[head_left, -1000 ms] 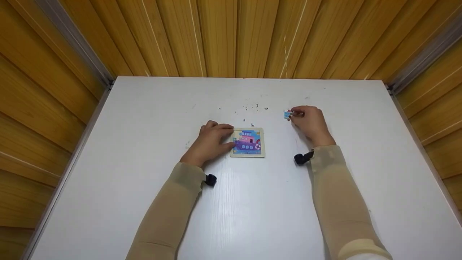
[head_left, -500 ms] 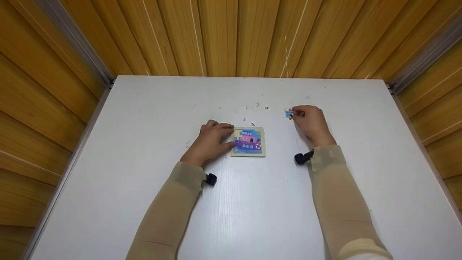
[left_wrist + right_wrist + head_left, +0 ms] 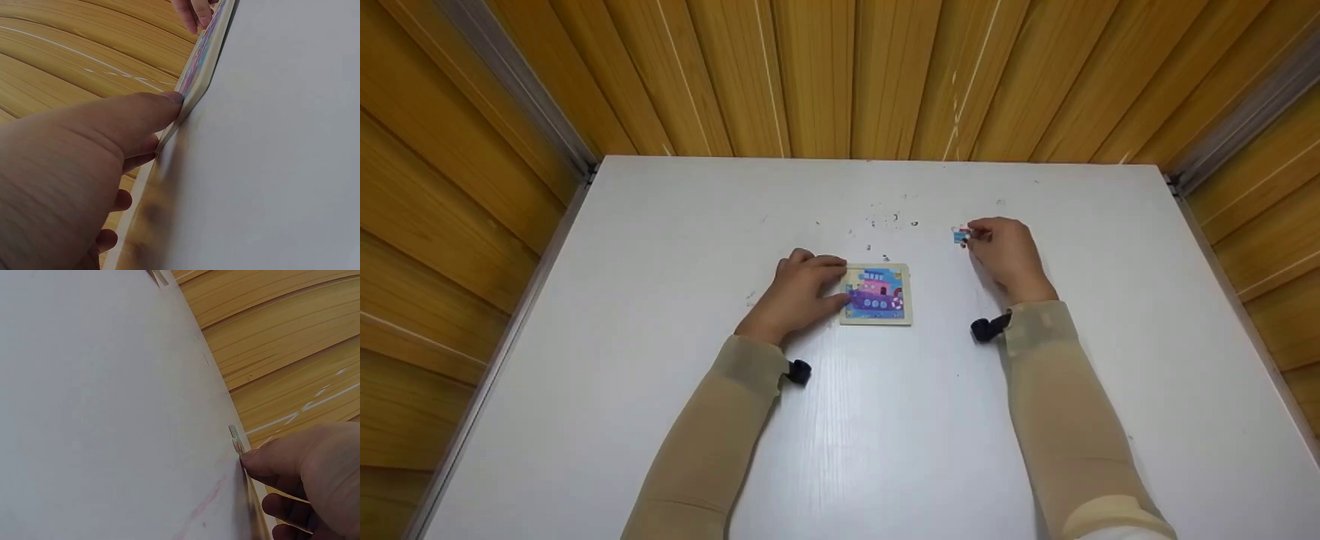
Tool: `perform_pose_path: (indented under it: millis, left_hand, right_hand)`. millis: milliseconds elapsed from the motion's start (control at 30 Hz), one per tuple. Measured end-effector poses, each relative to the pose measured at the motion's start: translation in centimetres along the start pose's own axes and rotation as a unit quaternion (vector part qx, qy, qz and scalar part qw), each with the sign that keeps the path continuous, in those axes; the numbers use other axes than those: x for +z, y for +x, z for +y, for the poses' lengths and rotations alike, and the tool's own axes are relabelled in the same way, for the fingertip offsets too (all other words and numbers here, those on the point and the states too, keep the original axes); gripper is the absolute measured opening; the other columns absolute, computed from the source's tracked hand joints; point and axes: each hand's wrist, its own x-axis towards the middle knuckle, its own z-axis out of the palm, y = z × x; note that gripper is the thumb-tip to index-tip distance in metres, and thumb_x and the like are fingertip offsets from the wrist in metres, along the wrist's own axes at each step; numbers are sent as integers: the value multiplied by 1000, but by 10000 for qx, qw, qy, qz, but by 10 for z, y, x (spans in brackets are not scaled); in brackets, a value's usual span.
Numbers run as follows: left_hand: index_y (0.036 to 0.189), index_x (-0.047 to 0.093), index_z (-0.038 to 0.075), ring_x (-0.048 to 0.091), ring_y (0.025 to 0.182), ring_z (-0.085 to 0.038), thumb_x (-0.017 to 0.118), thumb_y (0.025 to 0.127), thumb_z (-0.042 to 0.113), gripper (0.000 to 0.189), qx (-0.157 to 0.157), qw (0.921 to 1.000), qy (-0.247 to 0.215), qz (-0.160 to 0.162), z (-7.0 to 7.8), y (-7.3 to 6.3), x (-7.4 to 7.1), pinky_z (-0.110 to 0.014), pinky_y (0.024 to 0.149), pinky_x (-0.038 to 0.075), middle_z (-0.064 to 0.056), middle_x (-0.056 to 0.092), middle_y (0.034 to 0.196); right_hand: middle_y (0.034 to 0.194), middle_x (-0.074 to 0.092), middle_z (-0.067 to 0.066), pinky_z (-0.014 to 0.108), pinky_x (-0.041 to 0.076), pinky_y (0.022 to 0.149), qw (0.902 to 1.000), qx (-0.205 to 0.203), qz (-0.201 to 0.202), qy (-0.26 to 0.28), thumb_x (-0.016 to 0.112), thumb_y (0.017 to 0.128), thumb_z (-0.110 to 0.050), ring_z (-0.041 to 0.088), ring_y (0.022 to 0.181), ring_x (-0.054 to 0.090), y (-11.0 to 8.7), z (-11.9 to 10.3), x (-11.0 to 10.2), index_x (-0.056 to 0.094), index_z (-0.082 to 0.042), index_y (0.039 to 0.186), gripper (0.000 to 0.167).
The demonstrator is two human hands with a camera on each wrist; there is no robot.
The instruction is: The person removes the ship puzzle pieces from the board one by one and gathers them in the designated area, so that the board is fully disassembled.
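A small square jigsaw puzzle in a pale wooden frame lies flat on the table, showing a pink and purple ship. Its upper left part shows bare pale wood. My left hand holds its left side, the thumb lying over the frame's edge and the fingertips at the far left corner. Off to the right, my right hand pinches a small puzzle piece, coloured blue, white and red, between thumb and forefinger. In the right wrist view the piece appears edge-on, low over the table.
The white table carries small dark marks beyond the puzzle. Yellow wood-plank walls stand behind the table and at both sides. A black wrist camera sits at the left cuff, another camera at the right cuff.
The piece in my right fingers has turned slightly. Both hands otherwise stay in place, and the puzzle has not moved on the table.
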Motion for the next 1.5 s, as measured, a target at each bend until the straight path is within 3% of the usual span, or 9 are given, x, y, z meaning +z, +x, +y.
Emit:
perform_pose_path:
  millis: [167,367,500,533,633,900,1067,1333,1500]
  left_hand:
    - [155,71,20,46,147,-25,79,106,47,57,11,10000,37,-19,0,1,0,-51,126,39,6,62,168]
    - [155,72,20,47,146,-25,79,106,47,57,-1,10000,54,5,-1,2,0,-51,126,39,6,62,167]
    - [154,72,20,48,146,-25,79,106,48,56,16,10000,52,29,-3,2,0,-50,125,40,6,63,166]
    - [154,72,20,48,145,-25,79,106,47,56,19,10000,60,30,-4,2,0,-50,125,40,6,63,166]
    - [154,72,19,48,145,-26,79,106,46,56,-13,10000,64,18,-4,2,0,-51,124,40,5,63,166]
    - [154,73,17,49,141,-28,79,105,43,56,124,9999,97,67,-6,0,-1,-52,123,39,2,64,166]
    - [153,73,16,50,139,-28,79,105,43,56,204,9997,134,101,-7,2,-1,-52,121,40,1,65,165]
    - [153,73,16,50,138,-28,80,105,43,55,109,9999,95,70,-6,3,0,-52,121,40,2,65,165]
    - [154,72,17,49,140,-28,81,105,46,58,85,9999,116,55,-4,3,-2,-53,123,40,2,65,165]
  right_hand:
    - [138,74,21,52,58,105,9999,119,71,37,64,111,-9,35,119,66,-4,-10,3,72,-1,147,38]
    - [133,76,18,51,57,105,9993,-268,60,259,67,110,-15,33,115,66,-8,-34,29,77,-4,140,33]
    - [131,76,16,51,56,103,9977,-461,-186,468,69,110,-18,31,111,63,-12,-50,46,78,-5,138,33]
    - [130,77,16,53,54,111,9973,-501,-241,488,69,110,-18,31,110,63,-14,-54,49,78,-5,138,32]
    - [129,76,14,54,54,112,9953,-574,-489,610,71,110,-19,29,109,63,-18,-62,57,78,-7,138,32]
    - [131,75,11,43,54,102,9816,-1059,-1377,788,77,106,-18,27,115,62,-32,-83,71,78,-10,138,34]
    - [132,74,10,44,55,103,9763,-1354,-1555,664,79,103,-17,28,114,63,-34,-85,80,79,-9,136,34]
    - [141,69,11,53,52,122,9744,-1419,-1723,269,84,101,-22,31,128,65,-33,-81,88,74,-8,144,46]
    - [142,65,14,55,50,124,9702,-1611,-1802,183,83,102,-24,34,131,63,-33,-82,89,74,-9,147,49]
